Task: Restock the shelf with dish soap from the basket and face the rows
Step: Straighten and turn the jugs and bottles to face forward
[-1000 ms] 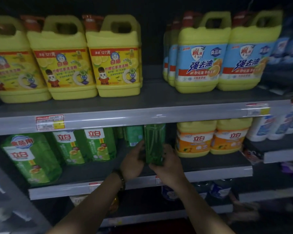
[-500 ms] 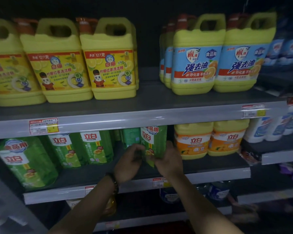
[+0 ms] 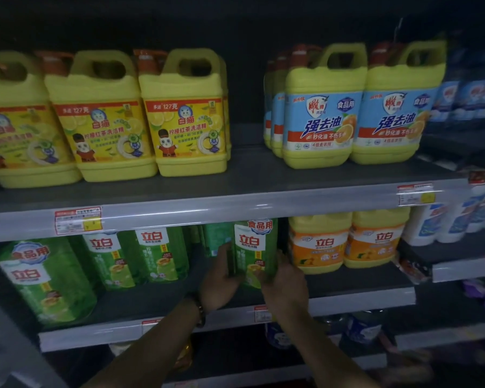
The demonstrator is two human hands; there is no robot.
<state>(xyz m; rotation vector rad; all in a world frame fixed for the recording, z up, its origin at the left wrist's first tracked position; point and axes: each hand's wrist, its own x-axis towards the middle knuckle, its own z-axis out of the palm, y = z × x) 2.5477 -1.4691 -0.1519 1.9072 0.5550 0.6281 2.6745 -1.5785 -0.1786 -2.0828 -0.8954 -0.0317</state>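
A green dish soap bottle (image 3: 254,247) stands upright on the middle shelf (image 3: 361,296), its white and red label facing me. My left hand (image 3: 221,278) grips its left side and my right hand (image 3: 284,284) grips its lower right side. Three more green bottles (image 3: 151,256) stand to the left on the same shelf, the leftmost one (image 3: 44,278) closer to the front edge. Another green pack (image 3: 216,238) sits behind the held bottle. No basket is visible.
Two orange-labelled yellow jugs (image 3: 345,242) stand just right of my hands. The upper shelf (image 3: 235,203) carries yellow jugs (image 3: 140,116) on the left and blue-labelled jugs (image 3: 356,107) on the right. White bottles (image 3: 445,219) fill the right bay. Dark bottles (image 3: 361,329) sit below.
The green bottle has turned in my hands from its plain edge to its label facing front. Both hands stayed on it at the same shelf spot.
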